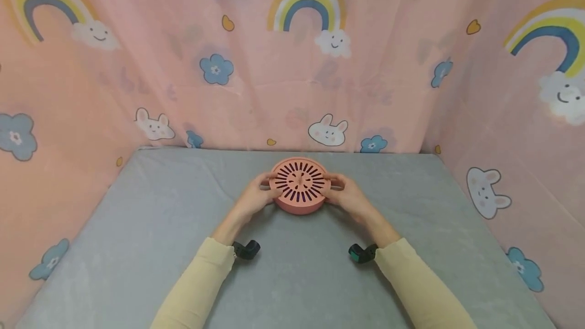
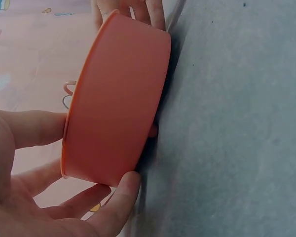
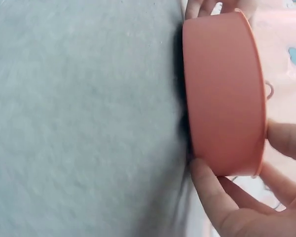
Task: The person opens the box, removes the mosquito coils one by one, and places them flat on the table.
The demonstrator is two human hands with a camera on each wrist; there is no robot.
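Note:
Between both hands is a round pink box (image 1: 299,209) with a slotted lid (image 1: 299,194), near the back of the table. My left hand (image 1: 254,198) grips its left side, with the thumb at the lid's rim and fingers round the wall and lower edge. From the right, my right hand (image 1: 351,198) holds it the same way. In the left wrist view the pink box (image 2: 117,98) has a dark shadow under its bottom edge. The right wrist view shows the box (image 3: 224,94) with a small loop standing out from the lid. Its contents are hidden.
A grey cloth (image 1: 292,278) covers the table. Pink curtains (image 1: 274,85) with rainbows, rabbits and flowers close off the back and both sides. A black camera mount sits on the left wrist (image 1: 247,250), another on the right wrist (image 1: 362,253).

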